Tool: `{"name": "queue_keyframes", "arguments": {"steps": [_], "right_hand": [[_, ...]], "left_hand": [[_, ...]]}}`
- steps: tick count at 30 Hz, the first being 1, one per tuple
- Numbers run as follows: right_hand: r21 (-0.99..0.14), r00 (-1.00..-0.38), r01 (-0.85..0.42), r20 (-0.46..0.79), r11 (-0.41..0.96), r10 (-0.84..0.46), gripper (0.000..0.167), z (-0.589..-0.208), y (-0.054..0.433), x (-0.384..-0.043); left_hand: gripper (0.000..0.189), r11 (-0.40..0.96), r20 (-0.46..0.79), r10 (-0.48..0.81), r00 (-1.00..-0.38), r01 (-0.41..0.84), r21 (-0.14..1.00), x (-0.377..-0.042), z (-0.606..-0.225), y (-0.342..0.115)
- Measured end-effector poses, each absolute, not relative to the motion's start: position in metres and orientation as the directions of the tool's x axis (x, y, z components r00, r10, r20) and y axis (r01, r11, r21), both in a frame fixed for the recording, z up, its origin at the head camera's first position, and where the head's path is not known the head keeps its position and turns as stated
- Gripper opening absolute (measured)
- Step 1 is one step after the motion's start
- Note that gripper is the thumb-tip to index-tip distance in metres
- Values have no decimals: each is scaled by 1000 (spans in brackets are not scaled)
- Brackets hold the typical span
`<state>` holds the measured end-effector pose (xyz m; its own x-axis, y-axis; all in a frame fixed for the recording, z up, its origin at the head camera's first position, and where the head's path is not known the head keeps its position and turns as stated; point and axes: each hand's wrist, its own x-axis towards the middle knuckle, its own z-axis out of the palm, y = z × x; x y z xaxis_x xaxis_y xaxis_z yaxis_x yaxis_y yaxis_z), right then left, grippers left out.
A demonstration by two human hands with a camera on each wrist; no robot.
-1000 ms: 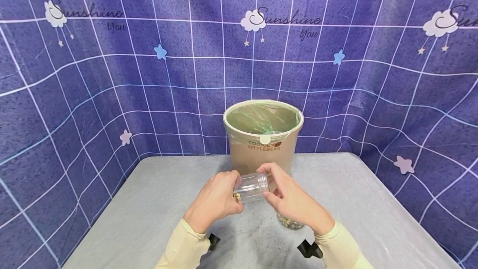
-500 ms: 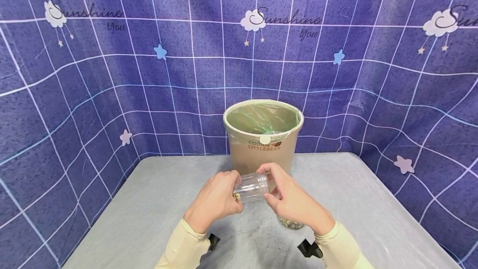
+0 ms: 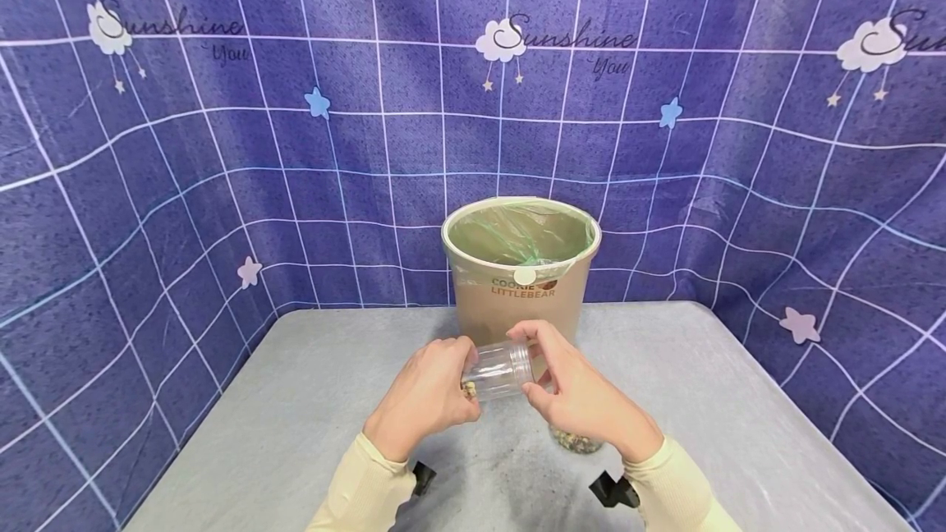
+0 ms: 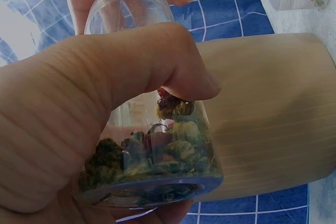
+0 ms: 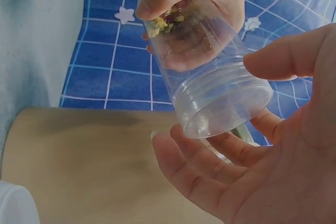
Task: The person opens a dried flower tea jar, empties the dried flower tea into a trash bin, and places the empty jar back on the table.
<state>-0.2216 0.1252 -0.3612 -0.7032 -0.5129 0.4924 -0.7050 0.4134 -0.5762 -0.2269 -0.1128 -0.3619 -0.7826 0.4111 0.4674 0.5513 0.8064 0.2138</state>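
A clear plastic jar (image 3: pixel 497 369) lies tilted in the air between both hands, in front of the bin. Dried flower buds (image 4: pixel 181 148) in yellow-green and dark red are gathered at its base. My left hand (image 3: pixel 432 391) grips the base end, thumb across the side. At the other end is a clear screw lid (image 5: pixel 226 109), which my right hand (image 3: pixel 572 388) holds with thumb on one side and fingers curled round the other. Below the right hand, a second jar (image 3: pixel 576 440) with similar buds stands on the table, mostly hidden by that hand.
A beige bin (image 3: pixel 517 314) lined with a green-tinted bag stands just behind the hands. The grey table (image 3: pixel 340 351) is bordered by a blue checked curtain (image 3: pixel 384 146) at the back and sides. Small dark specks lie on the table near the wrists.
My right hand's thumb and fingers have shifted very slightly at the lid. The left hand, both jars and the bin look unmoved.
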Motion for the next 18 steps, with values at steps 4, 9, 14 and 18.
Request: {"name": "queue_keyframes", "arguments": {"steps": [4, 9, 14, 18], "right_hand": [[-558, -689, -721, 512, 412, -512, 64, -363, 125, -223], [-537, -681, -731, 531, 422, -504, 66, -364, 125, -224], [-579, -723, -690, 510, 435, -467, 58, -363, 124, -224], [-609, -755, -654, 497, 448, -427, 45, -363, 123, -225]], "left_hand": [[46, 805, 470, 412, -780, 553, 213, -227, -362, -113], [46, 804, 467, 414, -781, 554, 214, -226, -361, -113], [45, 807, 457, 415, -787, 551, 215, -225, -360, -113], [45, 807, 460, 418, -783, 553, 208, -225, -360, -112]]}}
